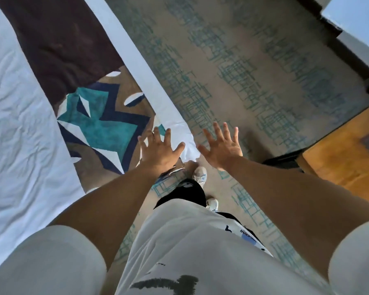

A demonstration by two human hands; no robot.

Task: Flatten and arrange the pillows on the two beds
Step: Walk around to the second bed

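Bed [19,128] fills the left half of the frame: white sheet, creased. A patterned runner [98,124] in brown, teal and navy crosses it from upper left down to centre.

Carpet [243,71] takes the middle and upper right. A wooden surface [345,154] sits at the right edge.

No pillows in view. They must lie outside the frame, likely at the head of the bed. I cannot tell which way that is, and the second bed is not visible either.

Step, as I judge it: moving along the foot of the bed, between pillow work, not handling anything. Next move calls for turning toward the pillows and getting them in sight before reaching.

My left hand [160,147], centre frame, is spread flat with fingers splayed, over the runner's corner; touching or hovering, I cannot tell. My right hand [221,149], just beside it, is also splayed wide, holding nothing, over the carpet.

My shoes [200,174] show below the hands.
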